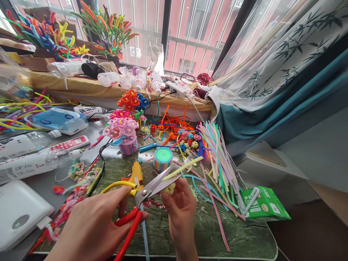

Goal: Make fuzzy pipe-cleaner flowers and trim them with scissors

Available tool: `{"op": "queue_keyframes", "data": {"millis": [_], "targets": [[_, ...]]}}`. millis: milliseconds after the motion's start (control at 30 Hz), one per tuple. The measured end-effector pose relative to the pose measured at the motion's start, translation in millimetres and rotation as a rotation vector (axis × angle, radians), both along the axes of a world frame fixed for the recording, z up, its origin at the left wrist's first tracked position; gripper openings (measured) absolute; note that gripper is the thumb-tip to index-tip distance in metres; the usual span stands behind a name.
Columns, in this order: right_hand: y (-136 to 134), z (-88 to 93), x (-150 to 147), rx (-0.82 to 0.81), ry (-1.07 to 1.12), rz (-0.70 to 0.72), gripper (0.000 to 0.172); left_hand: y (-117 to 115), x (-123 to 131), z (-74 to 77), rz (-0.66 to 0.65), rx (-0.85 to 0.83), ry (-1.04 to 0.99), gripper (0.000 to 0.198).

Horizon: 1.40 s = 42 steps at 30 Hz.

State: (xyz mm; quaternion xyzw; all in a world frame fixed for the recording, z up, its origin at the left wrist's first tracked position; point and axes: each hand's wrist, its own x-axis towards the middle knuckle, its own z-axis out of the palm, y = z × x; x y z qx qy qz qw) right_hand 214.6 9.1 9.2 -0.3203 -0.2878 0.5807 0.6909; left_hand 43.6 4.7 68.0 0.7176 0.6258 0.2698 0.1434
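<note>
My left hand (89, 221) grips a pair of scissors (144, 194) with one red and one yellow handle. The blades stand apart and point to the upper right. My right hand (181, 214) pinches a pale yellow pipe cleaner (186, 168) by its looped, flower-like end (170, 188). Its straight stem lies at the scissor blades, sticking out past their tips; I cannot tell whether the edges touch it. Just behind the scissors lies a yellow hot glue gun (136, 172). A round striped pot with a green top (162, 159) stands beyond the blades.
Pipe cleaner flowers in a pot (127, 145) stand at the back. Loose pastel pipe cleaners (217, 159) lie to the right near a green packet (265, 203). Plastic bottles (24, 163), a wipes pack (61, 120) and a white device (23, 214) occupy the left. A black cable (102, 163) crosses there.
</note>
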Motion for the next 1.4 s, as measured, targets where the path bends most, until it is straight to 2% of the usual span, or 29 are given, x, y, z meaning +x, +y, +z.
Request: {"op": "queue_keyframes", "data": {"millis": [233,400,533,833,1133,1400], "targets": [[1.6,-11.7,2.1,0.043,-0.022,-0.031,0.034,6.0,10.5,2.0,-0.011,-0.078,-0.061,0.032],[5.6,-24.1,6.6,0.165,-0.080,0.032,0.032,-0.9,-7.1,-9.3,-0.030,-0.096,0.084,0.033],[5.6,-26.5,7.7,0.192,-0.077,0.030,0.034,-5.2,-15.2,-16.8,-0.048,-0.073,0.199,0.034],[3.4,-25.1,9.3,0.155,-0.107,0.028,0.034,-0.5,-4.2,3.6,-0.011,-0.223,0.224,0.045],[6.1,-28.9,10.6,0.163,-0.124,-0.001,0.033,1.5,-1.9,1.9,0.024,-0.359,0.223,0.050],[8.7,-27.7,17.4,0.185,-0.173,0.058,0.031,-0.9,-4.2,4.0,0.050,-0.350,0.254,0.044]]}}
